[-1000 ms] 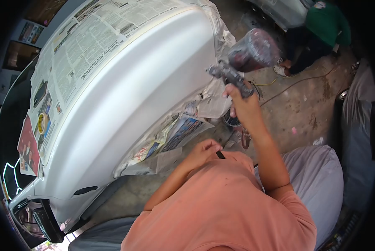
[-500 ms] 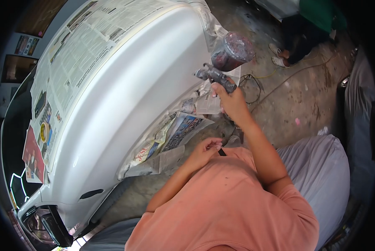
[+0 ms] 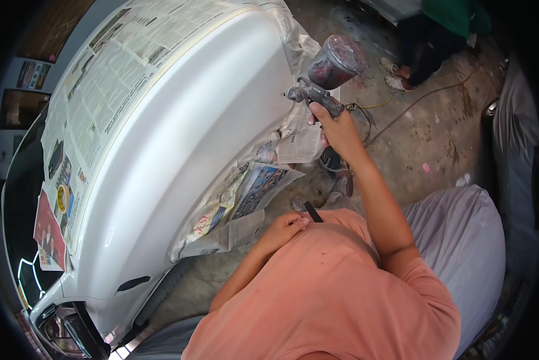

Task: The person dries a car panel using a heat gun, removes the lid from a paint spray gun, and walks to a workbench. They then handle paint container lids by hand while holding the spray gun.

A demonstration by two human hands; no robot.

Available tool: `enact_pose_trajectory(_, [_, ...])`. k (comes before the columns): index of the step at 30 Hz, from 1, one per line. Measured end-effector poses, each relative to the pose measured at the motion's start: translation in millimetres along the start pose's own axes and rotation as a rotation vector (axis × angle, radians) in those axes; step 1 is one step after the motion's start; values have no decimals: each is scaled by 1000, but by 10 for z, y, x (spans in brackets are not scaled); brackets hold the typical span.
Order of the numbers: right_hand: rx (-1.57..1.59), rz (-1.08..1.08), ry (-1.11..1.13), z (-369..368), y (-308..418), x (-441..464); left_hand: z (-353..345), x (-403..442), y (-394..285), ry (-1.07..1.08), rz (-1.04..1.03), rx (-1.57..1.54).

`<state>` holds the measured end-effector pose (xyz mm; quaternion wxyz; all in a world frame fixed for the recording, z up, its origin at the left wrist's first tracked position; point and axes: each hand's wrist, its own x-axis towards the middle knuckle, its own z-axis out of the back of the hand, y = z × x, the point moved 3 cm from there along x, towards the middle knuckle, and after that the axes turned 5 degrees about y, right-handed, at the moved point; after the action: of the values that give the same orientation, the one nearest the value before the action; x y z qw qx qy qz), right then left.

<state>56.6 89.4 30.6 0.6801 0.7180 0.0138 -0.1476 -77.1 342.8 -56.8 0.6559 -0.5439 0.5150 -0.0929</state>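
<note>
My right hand (image 3: 336, 129) is wrapped round the handle of a grey, paint-stained spray gun (image 3: 314, 96). A cup (image 3: 336, 62) with reddish stains sits on top of the gun. The nozzle points left, close to the far end of a glossy white car panel (image 3: 185, 138). Near my waist, my left hand (image 3: 286, 231) rests against the orange shirt (image 3: 323, 288) with its fingers curled together. Whatever it may pinch is too small to make out. A black strip (image 3: 312, 212) shows beside its fingertips.
Newspaper (image 3: 122, 78) covers the car's upper part, with a tape roll (image 3: 63, 198) on it. More paper (image 3: 260, 189) hangs along the lower edge. Hoses (image 3: 425, 96) cross the floor. Another person (image 3: 443, 27) is at the upper right. Covered objects (image 3: 455, 240) stand at right.
My right hand and the spray gun have shifted left and slightly up in view. My left hand has dropped slightly, its fingers more curled. The other person appears farther up and left.
</note>
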Motion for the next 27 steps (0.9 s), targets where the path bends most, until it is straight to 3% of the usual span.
enact_pose_trajectory(13, [-111,53,-163,57,25,181,-21,-99,6,-82,-49,72])
enact_pose_trajectory(20, [-212,68,13,-261,-105,-253,1,-71,96,-27,-1,60])
enact_pose_trajectory(23, [-269,-119,173,-421,80,-544,-2,-79,83,-29,5,47])
enact_pose_trajectory(27, [-323,25,200,-602,114,-712,-2,-69,161,-12,3,32])
